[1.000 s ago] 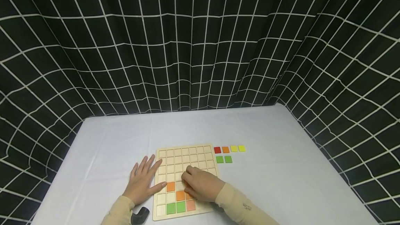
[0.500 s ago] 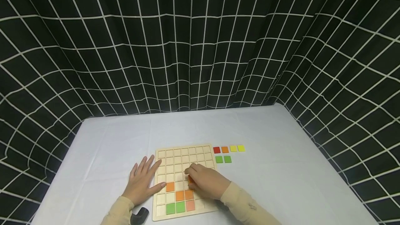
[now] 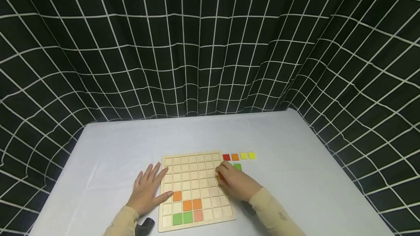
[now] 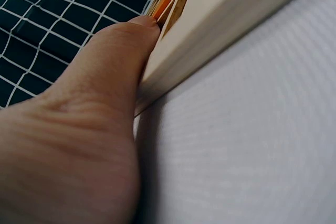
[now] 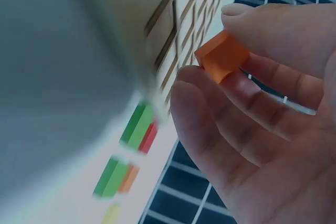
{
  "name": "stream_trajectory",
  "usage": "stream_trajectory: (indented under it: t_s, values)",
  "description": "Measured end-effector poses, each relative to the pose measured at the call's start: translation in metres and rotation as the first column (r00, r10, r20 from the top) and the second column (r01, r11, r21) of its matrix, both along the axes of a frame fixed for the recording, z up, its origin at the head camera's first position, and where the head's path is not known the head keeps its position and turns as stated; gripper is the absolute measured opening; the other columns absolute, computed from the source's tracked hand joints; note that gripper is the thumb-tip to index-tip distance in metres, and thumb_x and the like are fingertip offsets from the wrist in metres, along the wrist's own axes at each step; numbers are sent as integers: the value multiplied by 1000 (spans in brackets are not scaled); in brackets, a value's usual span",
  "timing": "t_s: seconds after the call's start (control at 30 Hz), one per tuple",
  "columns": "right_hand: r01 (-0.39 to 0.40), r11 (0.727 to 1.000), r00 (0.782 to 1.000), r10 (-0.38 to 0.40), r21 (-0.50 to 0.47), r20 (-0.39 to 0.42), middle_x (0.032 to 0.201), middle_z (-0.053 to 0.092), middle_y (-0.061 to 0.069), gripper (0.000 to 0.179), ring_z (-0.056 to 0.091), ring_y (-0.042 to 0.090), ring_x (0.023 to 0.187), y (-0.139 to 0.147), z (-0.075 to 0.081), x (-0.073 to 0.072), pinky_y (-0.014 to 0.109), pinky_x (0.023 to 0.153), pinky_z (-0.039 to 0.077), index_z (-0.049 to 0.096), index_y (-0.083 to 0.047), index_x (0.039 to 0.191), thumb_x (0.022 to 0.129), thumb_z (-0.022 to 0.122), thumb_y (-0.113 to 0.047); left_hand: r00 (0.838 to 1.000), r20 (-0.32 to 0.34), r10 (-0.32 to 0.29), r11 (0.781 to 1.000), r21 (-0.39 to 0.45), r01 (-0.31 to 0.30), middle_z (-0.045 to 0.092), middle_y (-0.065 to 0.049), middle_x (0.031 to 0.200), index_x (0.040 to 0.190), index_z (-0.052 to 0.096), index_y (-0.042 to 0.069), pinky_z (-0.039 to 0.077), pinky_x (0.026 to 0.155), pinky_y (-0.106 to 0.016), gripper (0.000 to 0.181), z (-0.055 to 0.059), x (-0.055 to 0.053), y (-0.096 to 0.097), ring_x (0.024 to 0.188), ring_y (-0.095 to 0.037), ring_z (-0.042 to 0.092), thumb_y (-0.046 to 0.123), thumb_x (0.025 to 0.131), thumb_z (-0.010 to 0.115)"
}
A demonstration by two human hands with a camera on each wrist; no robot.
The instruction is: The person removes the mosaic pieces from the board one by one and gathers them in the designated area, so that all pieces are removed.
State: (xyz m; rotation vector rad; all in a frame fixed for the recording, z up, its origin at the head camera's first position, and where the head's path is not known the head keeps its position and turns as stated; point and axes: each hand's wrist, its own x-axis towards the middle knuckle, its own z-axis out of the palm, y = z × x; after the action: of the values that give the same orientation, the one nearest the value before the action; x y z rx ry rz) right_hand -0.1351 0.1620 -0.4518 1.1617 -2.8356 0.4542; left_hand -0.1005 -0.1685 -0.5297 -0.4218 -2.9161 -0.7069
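Note:
A light wooden grid board [image 3: 193, 176] lies on the white table. My left hand [image 3: 147, 188] rests spread at its left edge, fingers straight, with the thumb tip beside an orange tile [image 3: 177, 196]. Over the board's right edge, my right hand [image 3: 238, 181] pinches a square orange tile [image 5: 224, 59] between thumb and fingers. Two more orange tiles [image 3: 192, 204] sit side by side in the grid's lower rows. Below them are two green tiles [image 3: 182, 218] and a pink tile [image 3: 198, 215]. In the left wrist view the thumb [image 4: 121, 45] lies against the board's side.
Right of the board, a red tile [image 3: 226, 157], an orange tile [image 3: 235, 157] and two yellow tiles [image 3: 247, 155] lie in a row. Two green tiles [image 3: 237, 166] lie below, one partly behind my right hand. A black curved object [image 3: 144, 227] is by the left wrist.
My right hand has lifted an orange tile from the board's middle and moved right and away from me, to the board's right edge. My left hand stays in place.

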Motion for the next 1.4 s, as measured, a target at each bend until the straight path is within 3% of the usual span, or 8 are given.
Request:
stream_trajectory:
  t_s: [0.27, 0.53, 0.63, 0.93, 1.2, 1.4]
  values:
    - [121, 993, 992, -121, -2, -44, 103, 53, 0, 26, 56, 10, 85, 38, -6, -13, 26, 78, 54, 58, -5, 111, 87, 69, -9, 1000, -8, -6, 1000, 2, 6, 22, -15, 158, 149, 34, 18, 4, 113, -61, 82, 0, -1, -1, 145, -39, 12, 60, 84, 60]
    - [299, 954, 954, -299, 19, -4, 104, 59, 1, 36, 57, 11, 86, 68, -16, -24, 33, 82, 53, 54, -6, 112, 83, 74, -14, 999, -46, -12, 1000, 10, 12, 24, -15, 157, 149, 35, 18, 7, 112, -61, 82, -3, -2, -2, 144, -40, 14, 60, 84, 61]
    - [317, 948, 948, -317, 26, -17, 105, 61, 4, 35, 60, 14, 91, 73, -19, -29, 35, 84, 53, 54, -6, 110, 83, 75, -15, 999, -47, -13, 1000, 4, 13, 23, -14, 157, 149, 34, 19, 8, 112, -61, 82, -4, -2, -3, 144, -40, 14, 61, 84, 60]
    - [326, 945, 945, -327, 36, 32, 81, 55, -8, 21, 47, 7, 72, 75, -19, -38, 31, 68, 48, 55, -15, 90, 84, 74, -16, 999, -33, -10, 1000, 13, 11, 23, -13, 157, 149, 35, 20, 8, 112, -61, 83, -3, -2, -3, 144, -40, 13, 63, 83, 59]
    - [338, 939, 940, -340, 58, 21, 84, 58, -10, 15, 55, 8, 81, 75, -20, -41, 32, 79, 52, 60, -19, 85, 84, 74, -14, 999, -53, -9, 1000, 18, 10, 25, -13, 157, 149, 35, 20, 8, 112, -60, 81, -3, -4, -3, 144, -39, 15, 62, 83, 60]
    - [338, 940, 941, -339, 51, 17, 90, 62, -9, 15, 61, 11, 91, 76, -21, -38, 33, 87, 52, 62, -20, 85, 83, 74, -11, 1000, -25, -5, 1000, 31, 6, 24, -14, 157, 149, 36, 18, 5, 113, -60, 81, 0, -1, -2, 144, -39, 14, 60, 84, 60]
